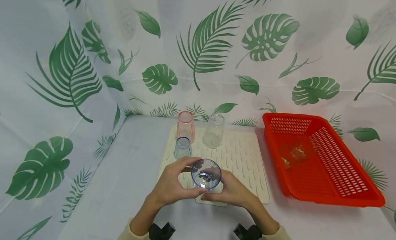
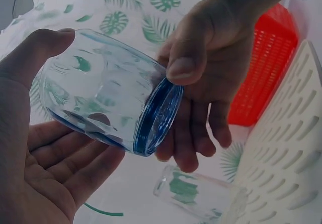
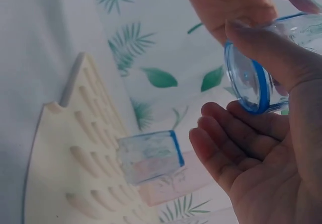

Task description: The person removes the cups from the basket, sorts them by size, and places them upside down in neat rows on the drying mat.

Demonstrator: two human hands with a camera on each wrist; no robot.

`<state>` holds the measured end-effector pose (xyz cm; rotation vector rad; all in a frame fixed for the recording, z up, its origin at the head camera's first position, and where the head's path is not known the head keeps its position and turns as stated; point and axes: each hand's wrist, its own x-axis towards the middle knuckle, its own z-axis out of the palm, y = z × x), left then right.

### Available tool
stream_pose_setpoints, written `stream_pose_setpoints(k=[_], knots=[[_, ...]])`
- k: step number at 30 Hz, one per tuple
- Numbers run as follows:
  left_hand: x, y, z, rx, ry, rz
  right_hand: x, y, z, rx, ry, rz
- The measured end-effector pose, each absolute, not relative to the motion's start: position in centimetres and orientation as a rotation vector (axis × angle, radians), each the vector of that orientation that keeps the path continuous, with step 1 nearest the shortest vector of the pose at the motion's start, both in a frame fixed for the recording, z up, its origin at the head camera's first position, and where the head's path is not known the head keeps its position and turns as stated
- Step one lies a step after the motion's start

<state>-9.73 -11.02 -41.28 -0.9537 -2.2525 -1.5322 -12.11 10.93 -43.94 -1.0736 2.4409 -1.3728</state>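
Both hands hold one clear glass with a blue tint [image 1: 206,175], its round mouth facing up toward the head camera. My left hand [image 1: 173,182] grips it near the mouth, thumb on one side and fingers on the other. At the thick blue base [image 2: 160,117], my right hand [image 1: 231,190] has its thumb on the edge and its fingers below. A small blue-rimmed glass [image 1: 183,150], a taller pink glass [image 1: 185,128] and a clear glass [image 1: 212,135] stand on a cream ridged mat [image 1: 239,157] beyond the hands.
Right of the mat sits a red perforated plastic basket [image 1: 321,185], with transparent amber-looking glassware [image 1: 298,153] inside. A leaf-print cloth [image 1: 213,54] hangs behind and at the left. Dark wrist devices [image 1: 161,231] show at the front.
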Motion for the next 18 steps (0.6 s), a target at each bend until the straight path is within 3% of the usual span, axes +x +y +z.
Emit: stream_pose_setpoints(k=[11,18], knots=[[-8.7,-11.2,-38.5,-0.891,-2.249,-1.605,-12.2,10.9,-44.2,-1.095,2.427,-1.478],[-9.5,-12.1,-39.9,-0.867,-2.263,-1.581,-12.1,11.8,-42.5,-1.101,2.426,-1.504]])
